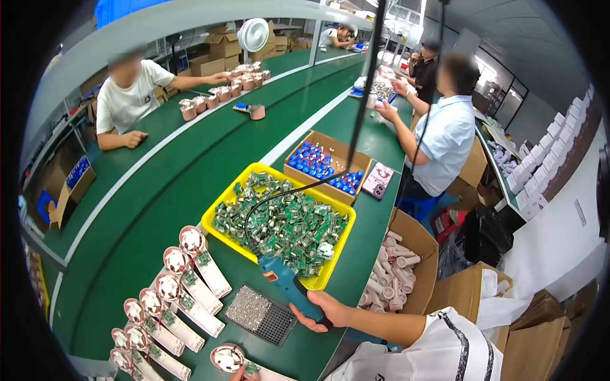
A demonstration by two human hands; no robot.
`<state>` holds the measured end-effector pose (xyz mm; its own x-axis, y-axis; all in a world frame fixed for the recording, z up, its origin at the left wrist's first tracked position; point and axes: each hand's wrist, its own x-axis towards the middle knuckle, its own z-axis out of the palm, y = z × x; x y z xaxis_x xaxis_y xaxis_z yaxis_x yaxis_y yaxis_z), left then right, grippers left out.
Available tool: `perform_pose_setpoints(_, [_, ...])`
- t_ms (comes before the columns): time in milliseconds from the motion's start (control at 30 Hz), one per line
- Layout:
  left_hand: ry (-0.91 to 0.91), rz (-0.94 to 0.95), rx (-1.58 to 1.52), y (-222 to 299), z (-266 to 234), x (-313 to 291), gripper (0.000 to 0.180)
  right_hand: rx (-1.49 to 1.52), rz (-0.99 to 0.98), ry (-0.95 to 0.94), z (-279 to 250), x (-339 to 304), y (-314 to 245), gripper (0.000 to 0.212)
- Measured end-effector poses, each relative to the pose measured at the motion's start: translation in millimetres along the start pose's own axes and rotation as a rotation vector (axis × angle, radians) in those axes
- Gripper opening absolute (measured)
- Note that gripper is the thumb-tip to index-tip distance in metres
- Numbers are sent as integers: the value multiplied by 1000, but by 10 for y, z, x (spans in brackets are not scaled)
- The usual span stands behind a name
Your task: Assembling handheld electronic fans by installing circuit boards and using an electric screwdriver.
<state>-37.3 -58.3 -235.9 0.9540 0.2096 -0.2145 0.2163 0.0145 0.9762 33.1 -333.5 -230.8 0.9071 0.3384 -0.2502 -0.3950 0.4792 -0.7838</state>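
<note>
My right hand (322, 311) is closed around the lower part of a teal electric screwdriver (287, 284), which is tilted above the bench. A black cord runs from its upper end; its bit cannot be made out. At the bottom edge, the fingertips of my left hand (244, 374) grip a pink handheld-fan housing (227, 357) beside its green circuit board. Most of that hand is cut off. Between my hands lies a black perforated tray (277, 322) part-covered with small silvery screws (249, 307). To the left, several similar fan housings (203, 311) with wires and boards lie in a slanting row.
A yellow tray (213, 216) of green circuit boards stands ahead, with a cardboard box (356, 159) of blue cylinders behind and a phone (378, 180) beside it. Black cords hang overhead. Pink tubular parts (391, 273) fill a carton at right. Co-workers (438, 127) sit along the green bench.
</note>
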Motion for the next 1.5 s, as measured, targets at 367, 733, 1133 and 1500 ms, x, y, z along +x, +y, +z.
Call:
perform_pose_setpoints(367, [119, -17, 95, 301, 18, -186, 27, -50, 124, -217, 537, -141, 125, 47])
perform_pose_setpoints(733, [89, 109, -176, 739, 25, 123, 31, -80, -27, -217, 825, 62, -85, 78])
perform_pose_setpoints(1133, [-39, -94, -224, 153, 214, -69, 31, -117, -180, -139, 251, 59, -72, 72])
perform_pose_setpoints(1500, [-63, -131, -235, 215, 343, 112, 28, 33, -677, -256, 433, 500, -537, 86])
